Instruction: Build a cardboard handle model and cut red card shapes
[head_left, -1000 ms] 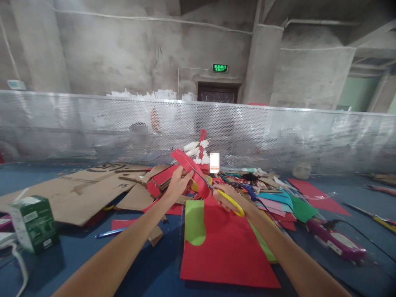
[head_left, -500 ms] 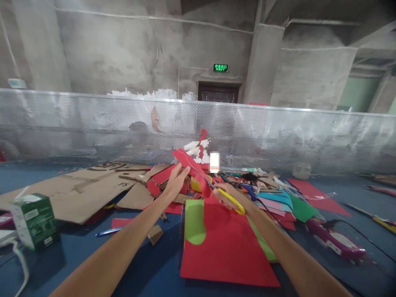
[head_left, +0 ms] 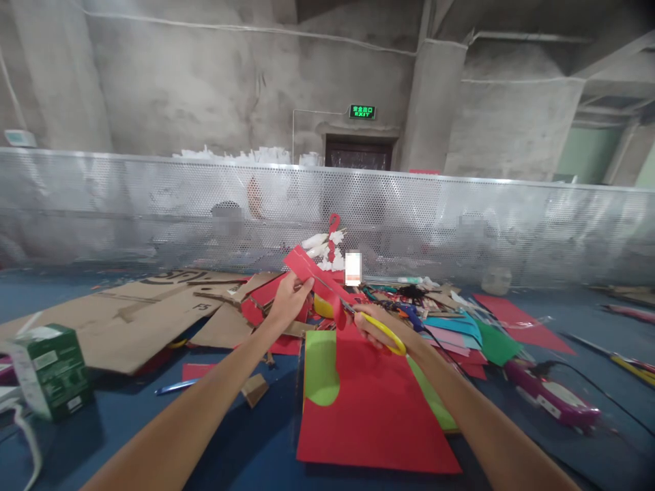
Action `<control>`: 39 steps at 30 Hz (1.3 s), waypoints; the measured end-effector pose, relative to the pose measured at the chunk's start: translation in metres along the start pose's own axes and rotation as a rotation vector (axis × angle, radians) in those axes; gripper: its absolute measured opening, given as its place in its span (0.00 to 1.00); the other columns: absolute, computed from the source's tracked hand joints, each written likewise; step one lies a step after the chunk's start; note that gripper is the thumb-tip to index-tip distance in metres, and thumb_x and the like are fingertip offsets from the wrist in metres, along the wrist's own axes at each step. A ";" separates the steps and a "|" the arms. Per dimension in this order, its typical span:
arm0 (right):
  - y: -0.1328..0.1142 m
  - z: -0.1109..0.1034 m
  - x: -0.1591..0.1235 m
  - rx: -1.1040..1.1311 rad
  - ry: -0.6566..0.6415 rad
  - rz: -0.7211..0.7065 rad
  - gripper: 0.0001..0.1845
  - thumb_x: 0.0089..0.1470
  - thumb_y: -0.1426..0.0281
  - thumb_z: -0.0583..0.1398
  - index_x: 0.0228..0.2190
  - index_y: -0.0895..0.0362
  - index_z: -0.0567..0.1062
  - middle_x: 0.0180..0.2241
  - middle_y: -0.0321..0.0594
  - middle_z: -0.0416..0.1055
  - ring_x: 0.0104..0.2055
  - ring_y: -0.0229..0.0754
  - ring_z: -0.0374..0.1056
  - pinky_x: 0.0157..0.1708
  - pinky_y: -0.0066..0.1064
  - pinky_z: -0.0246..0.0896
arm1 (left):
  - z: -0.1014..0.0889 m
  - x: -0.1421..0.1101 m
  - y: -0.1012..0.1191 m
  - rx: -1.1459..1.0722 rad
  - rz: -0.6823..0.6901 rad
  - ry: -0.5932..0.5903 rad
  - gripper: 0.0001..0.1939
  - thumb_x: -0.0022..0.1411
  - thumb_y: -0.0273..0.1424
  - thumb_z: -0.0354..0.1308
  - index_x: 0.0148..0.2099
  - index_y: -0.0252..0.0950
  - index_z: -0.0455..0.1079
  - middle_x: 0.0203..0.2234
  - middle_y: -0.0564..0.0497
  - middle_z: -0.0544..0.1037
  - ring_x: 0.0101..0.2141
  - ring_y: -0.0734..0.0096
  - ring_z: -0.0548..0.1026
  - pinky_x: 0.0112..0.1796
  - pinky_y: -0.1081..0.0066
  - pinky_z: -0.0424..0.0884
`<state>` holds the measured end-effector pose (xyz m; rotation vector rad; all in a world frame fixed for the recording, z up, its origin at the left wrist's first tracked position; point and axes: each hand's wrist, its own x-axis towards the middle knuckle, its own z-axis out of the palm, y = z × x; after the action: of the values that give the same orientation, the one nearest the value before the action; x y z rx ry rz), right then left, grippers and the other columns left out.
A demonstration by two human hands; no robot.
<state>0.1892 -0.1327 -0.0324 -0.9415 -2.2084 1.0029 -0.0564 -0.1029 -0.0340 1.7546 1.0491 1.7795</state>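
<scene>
My left hand [head_left: 290,297] pinches a strip of red paper [head_left: 303,262] between thumb and fingers, holding it up at a slant. A pale line runs along the strip. My right hand [head_left: 376,329] grips yellow-handled scissors [head_left: 387,333], whose blades lie along the strip and point up to the left. A narrow cut piece of the red paper curls down by the blades. Below the hands, a large red sheet [head_left: 379,416] lies over a green sheet [head_left: 320,365], which shows at a rounded cut-out and along the right side.
Flattened cardboard [head_left: 117,317] and a green box [head_left: 51,372] are at left, with a blue pen [head_left: 175,387] nearer. Coloured paper [head_left: 455,331], a blue glue gun [head_left: 409,315] and a purple device [head_left: 552,399] with a cable lie right. A perforated metal screen [head_left: 153,204] stands behind.
The free end of the red strip near the scissors has shifted slightly, and its cut piece hangs narrower. Both hands keep nearly the same places; the whole view has shifted slightly.
</scene>
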 end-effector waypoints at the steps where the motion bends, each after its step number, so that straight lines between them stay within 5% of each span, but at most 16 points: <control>1: 0.000 -0.001 0.000 -0.001 -0.005 -0.007 0.27 0.60 0.44 0.53 0.37 0.57 0.67 0.21 0.30 0.60 0.15 0.30 0.55 0.11 0.20 0.50 | 0.000 -0.001 0.001 0.004 0.001 -0.005 0.12 0.60 0.40 0.61 0.35 0.37 0.67 0.20 0.55 0.75 0.19 0.70 0.72 0.24 0.72 0.67; 29: 0.017 0.002 0.006 -0.034 0.017 -0.079 0.28 0.60 0.43 0.52 0.34 0.57 0.67 0.22 0.31 0.63 0.14 0.30 0.57 0.10 0.21 0.50 | 0.007 -0.005 0.011 0.007 -0.010 -0.028 0.11 0.57 0.39 0.62 0.33 0.38 0.67 0.21 0.54 0.75 0.20 0.68 0.73 0.23 0.71 0.68; 39: 0.012 0.002 0.008 -0.016 0.038 0.002 0.26 0.60 0.45 0.53 0.33 0.57 0.67 0.20 0.29 0.63 0.12 0.29 0.55 0.10 0.21 0.50 | 0.007 -0.004 0.004 -0.017 -0.057 -0.043 0.12 0.58 0.40 0.62 0.33 0.39 0.65 0.18 0.55 0.74 0.18 0.69 0.72 0.22 0.71 0.67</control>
<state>0.1874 -0.1213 -0.0418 -0.9629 -2.1879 0.9615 -0.0483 -0.1068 -0.0346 1.7273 1.0532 1.7040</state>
